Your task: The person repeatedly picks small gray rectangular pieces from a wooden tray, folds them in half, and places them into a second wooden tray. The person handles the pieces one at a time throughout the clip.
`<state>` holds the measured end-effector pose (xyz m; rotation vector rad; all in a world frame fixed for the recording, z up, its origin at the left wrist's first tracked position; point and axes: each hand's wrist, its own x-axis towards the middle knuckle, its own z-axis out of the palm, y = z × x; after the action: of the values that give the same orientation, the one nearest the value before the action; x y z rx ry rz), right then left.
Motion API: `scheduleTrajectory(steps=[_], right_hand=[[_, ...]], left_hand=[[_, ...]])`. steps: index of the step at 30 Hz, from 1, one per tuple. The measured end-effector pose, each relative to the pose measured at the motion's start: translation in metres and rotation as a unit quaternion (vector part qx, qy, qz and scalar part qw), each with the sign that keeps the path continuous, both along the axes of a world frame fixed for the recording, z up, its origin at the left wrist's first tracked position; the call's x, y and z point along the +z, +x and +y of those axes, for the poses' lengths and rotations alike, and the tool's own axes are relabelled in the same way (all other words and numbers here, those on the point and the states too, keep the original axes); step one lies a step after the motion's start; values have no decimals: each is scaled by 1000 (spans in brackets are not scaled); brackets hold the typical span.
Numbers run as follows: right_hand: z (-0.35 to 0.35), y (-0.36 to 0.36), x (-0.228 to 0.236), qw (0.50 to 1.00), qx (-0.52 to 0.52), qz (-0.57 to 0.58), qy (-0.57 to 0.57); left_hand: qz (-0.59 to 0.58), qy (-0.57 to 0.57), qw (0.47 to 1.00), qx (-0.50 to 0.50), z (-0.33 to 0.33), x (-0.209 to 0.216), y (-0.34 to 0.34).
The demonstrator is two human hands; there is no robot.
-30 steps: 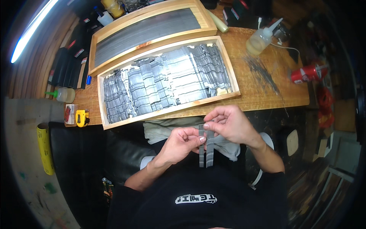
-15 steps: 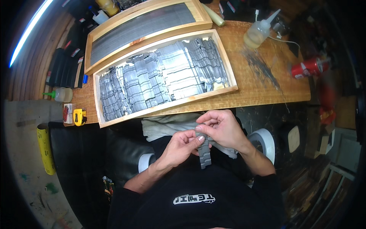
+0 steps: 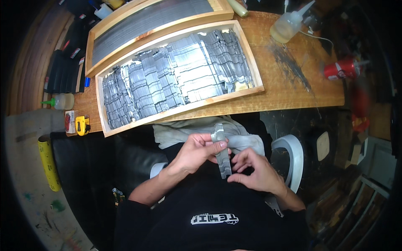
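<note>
My left hand (image 3: 197, 152) grips a narrow grey strip (image 3: 223, 157) with a stepped, banded surface, its thumb laid across the strip's upper half. The strip stands lengthwise over my lap, and its top end juts past the fingers. Beside the lower end is my right hand (image 3: 255, 171), thumb and fingers apart. Its thumb tip comes close to that end; whether it touches cannot be told. Beyond my hands, a shallow wooden tray (image 3: 180, 108) on the table is packed with rows of similar grey strips (image 3: 155, 79), some shining in the light.
Behind the tray lies a second wooden frame (image 3: 90, 52) with a dark grey ribbed panel. The wooden table (image 3: 284, 98) carries a squeeze bottle (image 3: 284, 29), a red can (image 3: 341, 70), a yellow tape measure (image 3: 82, 125) and a green-tipped bottle (image 3: 63, 101). Grey cloth (image 3: 247, 142) covers my lap.
My right hand has left the strip's upper end and moved down beside its lower end, its fingers opening. My left hand still holds the strip, now raised slightly. The whole view has shifted a little.
</note>
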<state>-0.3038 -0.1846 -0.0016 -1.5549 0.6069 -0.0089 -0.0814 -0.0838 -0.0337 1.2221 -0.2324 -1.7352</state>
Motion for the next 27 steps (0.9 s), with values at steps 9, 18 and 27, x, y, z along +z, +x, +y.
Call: scheduleTrajectory(steps=[9, 18, 27], right_hand=[[29, 1, -45, 991, -102, -86, 23], [34, 7, -54, 977, -81, -195, -21], [51, 19, -54, 971, -129, -198, -22]], left_hand=[[13, 12, 1000, 11, -20, -5, 16], [46, -2, 999, 20, -28, -6, 21], [3, -11, 1000, -9, -28, 0, 22]])
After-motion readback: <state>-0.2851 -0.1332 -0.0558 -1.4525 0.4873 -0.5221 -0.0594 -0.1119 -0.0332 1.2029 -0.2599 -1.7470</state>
